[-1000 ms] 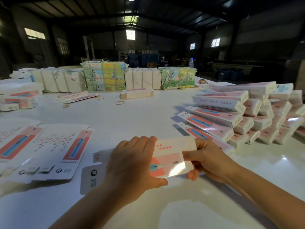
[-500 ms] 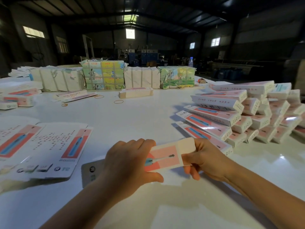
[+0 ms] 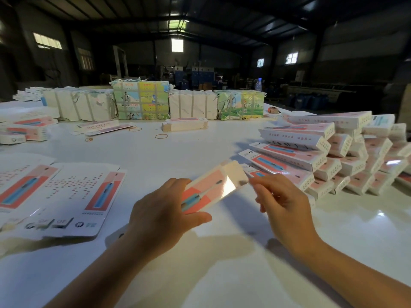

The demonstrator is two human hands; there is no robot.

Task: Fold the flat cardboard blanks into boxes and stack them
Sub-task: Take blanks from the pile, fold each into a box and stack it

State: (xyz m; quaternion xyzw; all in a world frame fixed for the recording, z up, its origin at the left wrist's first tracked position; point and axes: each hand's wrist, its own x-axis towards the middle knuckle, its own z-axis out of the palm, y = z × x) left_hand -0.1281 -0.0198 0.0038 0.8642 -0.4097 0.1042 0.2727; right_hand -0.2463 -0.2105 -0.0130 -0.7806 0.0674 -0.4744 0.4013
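Observation:
My left hand [image 3: 163, 211] grips the near end of a pink and white carton [image 3: 212, 188], folded into a long box shape and tilted up toward the right above the white table [image 3: 200, 263]. Its far end flap [image 3: 233, 172] stands open. My right hand [image 3: 283, 201] hovers just right of that end with fingers loosely curled, holding nothing; whether a fingertip touches the flap is unclear. Flat printed blanks [image 3: 73, 196] lie at the left. A stack of folded boxes [image 3: 322, 156] is piled at the right.
Wrapped bundles of blanks [image 3: 142, 100] line the far side of the table, with a small stack of flat blanks [image 3: 184, 126] and loose rubber bands [image 3: 161, 136] in front. More boxes [image 3: 24, 128] sit at the far left. A water bottle [image 3: 258, 84] stands behind.
The carton has been swung so its far end points up and right, with the end flap now open. My right hand has let go of it and drawn back to the right.

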